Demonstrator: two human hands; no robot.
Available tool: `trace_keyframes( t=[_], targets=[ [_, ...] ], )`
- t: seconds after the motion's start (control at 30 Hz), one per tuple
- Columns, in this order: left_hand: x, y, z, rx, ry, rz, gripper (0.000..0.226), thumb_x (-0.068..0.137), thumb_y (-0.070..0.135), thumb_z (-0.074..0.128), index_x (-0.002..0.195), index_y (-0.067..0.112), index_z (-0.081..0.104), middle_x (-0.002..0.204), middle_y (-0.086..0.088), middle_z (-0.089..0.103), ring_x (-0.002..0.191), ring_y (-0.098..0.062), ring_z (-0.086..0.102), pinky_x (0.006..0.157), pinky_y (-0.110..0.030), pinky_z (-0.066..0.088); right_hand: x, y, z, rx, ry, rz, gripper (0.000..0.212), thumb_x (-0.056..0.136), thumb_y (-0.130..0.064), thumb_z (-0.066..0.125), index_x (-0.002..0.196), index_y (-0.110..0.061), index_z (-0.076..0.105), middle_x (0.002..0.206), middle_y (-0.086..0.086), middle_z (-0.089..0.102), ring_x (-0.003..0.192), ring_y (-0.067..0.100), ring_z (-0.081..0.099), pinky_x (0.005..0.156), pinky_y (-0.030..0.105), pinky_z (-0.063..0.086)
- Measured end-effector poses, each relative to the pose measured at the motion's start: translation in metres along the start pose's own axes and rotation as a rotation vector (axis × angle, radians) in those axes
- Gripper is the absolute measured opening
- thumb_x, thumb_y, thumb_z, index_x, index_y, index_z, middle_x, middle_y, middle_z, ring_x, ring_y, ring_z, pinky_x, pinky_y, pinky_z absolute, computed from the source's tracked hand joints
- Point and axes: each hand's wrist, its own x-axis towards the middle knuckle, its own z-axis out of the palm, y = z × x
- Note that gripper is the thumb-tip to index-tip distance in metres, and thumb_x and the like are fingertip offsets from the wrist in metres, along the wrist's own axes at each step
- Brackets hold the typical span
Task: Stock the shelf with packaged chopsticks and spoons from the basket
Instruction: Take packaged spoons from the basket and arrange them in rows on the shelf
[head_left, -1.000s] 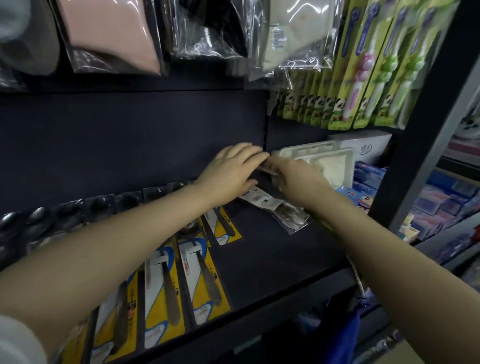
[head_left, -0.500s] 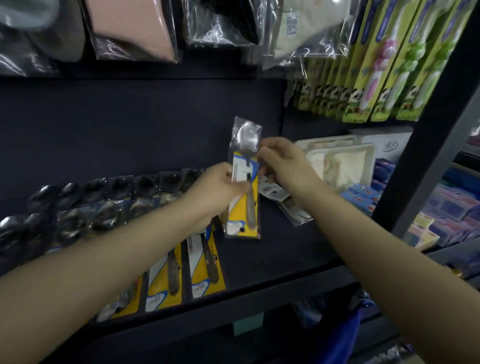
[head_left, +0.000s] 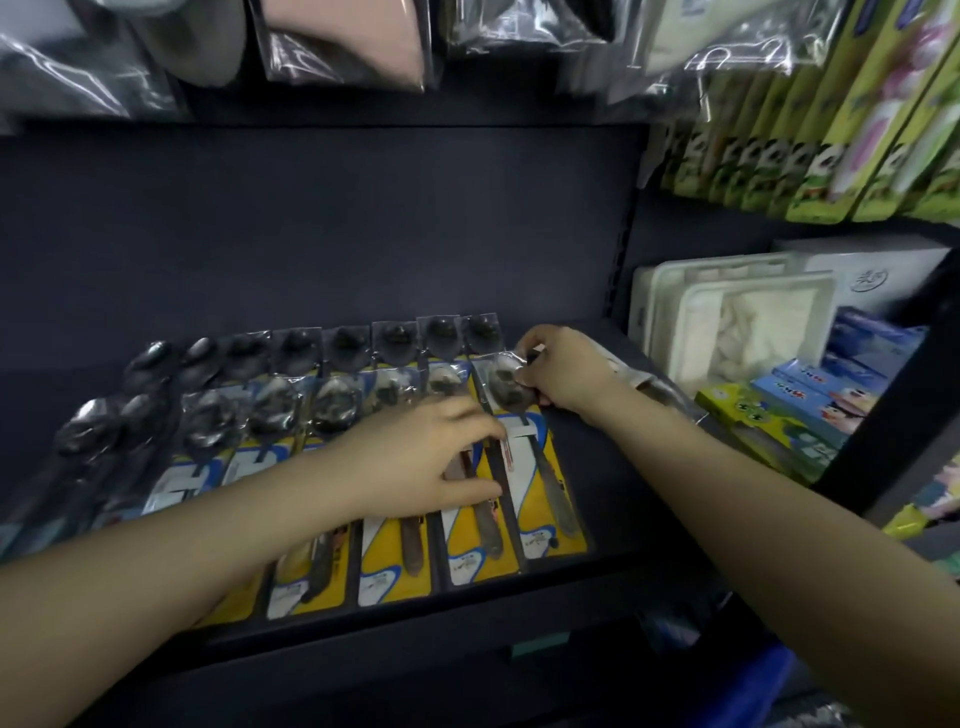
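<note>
A row of packaged spoons on yellow cards lies flat on the dark shelf (head_left: 623, 499), with a second row behind it. The rightmost spoon pack (head_left: 545, 499) lies at the row's right end. My right hand (head_left: 563, 371) pinches the top of that pack, by the spoon bowl. My left hand (head_left: 421, 462) rests flat on the neighbouring packs, its fingertips touching the rightmost pack's left edge. Another clear pack (head_left: 654, 387) lies on the shelf just behind my right wrist. The basket shows only as a blue edge (head_left: 763, 680) at the bottom right.
White plastic trays (head_left: 737, 322) and small colourful boxes (head_left: 810, 410) stand to the right, beyond the shelf divider. Bagged goods (head_left: 343, 47) and green carded items (head_left: 831, 130) hang above. Bare shelf lies right of the spoon row.
The spoon pack that both hands held upright in the air half a second ago now lies flat at the right end of the front row. Both hands came down with it.
</note>
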Motion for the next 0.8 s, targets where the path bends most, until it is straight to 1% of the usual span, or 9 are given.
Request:
trace_keyframes(
  t=[0.07,0.13,0.2,0.3,0.4,0.5,0.6,0.7,0.8],
  targets=[
    [-0.002,-0.004,0.002,0.064,-0.004,0.044,0.064,0.082,0.064,0.041,0.139,0.036,0.031,0.142,0.008,0.035,0.127,-0.013,0.039,0.100,-0.034,0.044,0.000,-0.001,0.001,-0.025,-0.002,0.010,0.020,0.084,-0.006,0.058,0.071,-0.020,0.050,0.056,-0.003,0.050,0.050,0.012,0.047,0.047,0.026,0.038],
    [-0.001,-0.008,0.003,0.088,-0.023,0.068,0.069,0.080,0.068,0.039,0.141,0.040,0.024,0.148,0.009,0.028,0.133,-0.013,0.033,0.102,-0.034,0.042,0.000,-0.003,0.004,-0.004,-0.001,0.018,0.010,0.085,-0.008,0.058,0.079,-0.014,0.054,0.059,0.001,0.054,0.052,0.016,0.051,0.049,0.028,0.041],
    [0.000,-0.011,0.003,0.119,-0.039,0.087,0.068,0.081,0.069,0.037,0.142,0.043,0.020,0.150,0.008,0.024,0.135,-0.015,0.028,0.103,-0.036,0.041,-0.001,-0.009,0.009,-0.074,0.008,0.010,0.005,0.085,-0.008,0.055,0.089,-0.010,0.057,0.075,0.009,0.063,0.069,0.026,0.060,0.058,0.034,0.046],
    [0.002,-0.011,0.005,0.161,-0.046,0.139,0.066,0.083,0.068,0.033,0.142,0.042,0.021,0.150,0.005,0.026,0.134,-0.016,0.028,0.102,-0.036,0.041,-0.003,-0.014,0.016,-0.342,0.063,0.007,0.019,0.087,-0.013,0.053,0.102,-0.004,0.059,0.103,0.018,0.065,0.096,0.034,0.062,0.069,0.034,0.046],
    [0.004,-0.012,0.002,0.154,-0.057,0.191,0.064,0.084,0.065,0.033,0.142,0.038,0.025,0.151,0.007,0.025,0.136,-0.014,0.025,0.103,-0.034,0.039,-0.009,-0.014,-0.002,-0.452,0.167,0.043,0.037,0.088,-0.036,0.056,0.111,-0.008,0.059,0.117,0.017,0.058,0.108,0.036,0.057,0.083,0.038,0.047],
    [0.009,-0.015,-0.002,0.143,-0.050,0.247,0.061,0.086,0.062,0.035,0.141,0.036,0.030,0.152,0.008,0.023,0.137,-0.012,0.022,0.105,-0.030,0.033,-0.014,0.003,-0.030,-0.663,0.083,0.254,0.053,0.087,-0.040,0.054,0.130,-0.011,0.044,0.135,0.016,0.047,0.125,0.038,0.044,0.101,0.043,0.038],
    [0.018,-0.019,-0.006,0.114,-0.020,0.266,0.060,0.087,0.060,0.036,0.140,0.032,0.031,0.151,0.008,0.025,0.136,-0.011,0.024,0.107,-0.027,0.029,-0.028,0.015,-0.037,-0.628,-0.052,0.391,0.050,0.086,-0.024,0.051,0.132,-0.009,0.036,0.132,0.018,0.050,0.121,0.038,0.048,0.096,0.042,0.043],
    [0.038,-0.019,-0.010,0.078,0.008,0.290,0.057,0.089,0.055,0.038,0.138,0.025,0.037,0.146,0.006,0.033,0.133,-0.012,0.030,0.107,-0.026,0.028,-0.038,0.021,-0.040,-0.620,0.047,0.298,0.045,0.083,-0.011,0.050,0.127,-0.010,0.043,0.125,0.018,0.055,0.114,0.037,0.054,0.090,0.040,0.049],
    [0.065,-0.012,-0.018,0.093,0.113,0.284,0.057,0.092,0.046,0.040,0.141,0.018,0.032,0.150,0.002,0.028,0.137,-0.016,0.026,0.112,-0.030,0.026,-0.046,0.021,-0.052,-0.430,0.106,0.199,0.041,0.082,-0.002,0.048,0.120,-0.014,0.058,0.121,0.013,0.063,0.111,0.031,0.057,0.089,0.032,0.047]
  ],
)
